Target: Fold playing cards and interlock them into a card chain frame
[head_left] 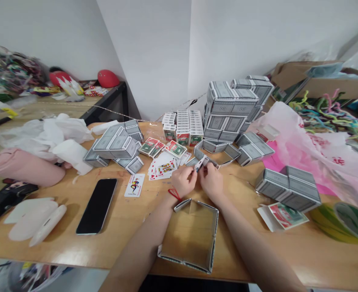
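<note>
My left hand point(184, 179) and my right hand point(210, 181) meet at the middle of the table, fingers pinched on a small folded playing card point(200, 163). A red string circles my left wrist. Behind my hands stands an open ring of joined folded cards point(227, 150). Between my forearms, near the front edge, lies a square frame of folded cards point(215, 233) with a gap at its far side. Left of my hands, loose playing cards point(163, 166) are fanned out, and a joker card point(134, 185) lies apart.
A tall stack of grey card blocks point(227, 105) stands behind, beside rows of card boxes point(183, 125). More blocks sit left point(114, 142) and right point(291, 186). A phone point(97, 206) lies left; green-yellow tape point(343, 223) sits right. Pink plastic point(303, 138) covers the right side.
</note>
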Demonstrator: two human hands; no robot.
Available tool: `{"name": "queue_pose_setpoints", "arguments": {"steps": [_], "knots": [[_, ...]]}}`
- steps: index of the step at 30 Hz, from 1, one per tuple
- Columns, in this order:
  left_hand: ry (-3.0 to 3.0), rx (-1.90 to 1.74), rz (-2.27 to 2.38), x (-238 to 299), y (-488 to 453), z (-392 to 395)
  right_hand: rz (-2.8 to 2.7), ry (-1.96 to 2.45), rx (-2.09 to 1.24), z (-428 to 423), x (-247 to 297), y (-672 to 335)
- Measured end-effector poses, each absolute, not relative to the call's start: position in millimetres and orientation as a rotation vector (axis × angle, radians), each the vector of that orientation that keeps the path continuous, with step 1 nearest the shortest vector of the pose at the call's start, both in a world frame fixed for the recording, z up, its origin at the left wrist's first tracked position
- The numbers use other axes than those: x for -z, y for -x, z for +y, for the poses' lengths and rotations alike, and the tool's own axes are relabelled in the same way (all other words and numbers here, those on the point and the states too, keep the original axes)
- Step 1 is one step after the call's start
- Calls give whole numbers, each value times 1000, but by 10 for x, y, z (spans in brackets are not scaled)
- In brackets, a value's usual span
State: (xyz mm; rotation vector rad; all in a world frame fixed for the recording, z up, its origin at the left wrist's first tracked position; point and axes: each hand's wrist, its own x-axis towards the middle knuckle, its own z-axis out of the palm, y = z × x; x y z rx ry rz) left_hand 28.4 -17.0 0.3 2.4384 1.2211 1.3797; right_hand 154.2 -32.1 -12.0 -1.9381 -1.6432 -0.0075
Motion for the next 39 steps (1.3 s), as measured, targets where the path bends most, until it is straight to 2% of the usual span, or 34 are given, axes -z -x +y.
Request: {"name": "queue_pose_setpoints", "arguments": {"steps": [8, 16, 23, 39], "knots": [[-2382, -1415, 1307, 15, -296, -170, -1582, 1874, -94, -334, 101, -1533], [-2090, -1396, 1479, 32, -273, -106, -1376, 1542, -569, -320, 18, -1532], [-2106, -1364, 1417, 35, -287, -110, -1422, 1623, -427, -321, 61, -1555], [-2276, -1321, 1399, 26, -281, -117, -1535, 1712, -328, -313, 88, -1561]]}}
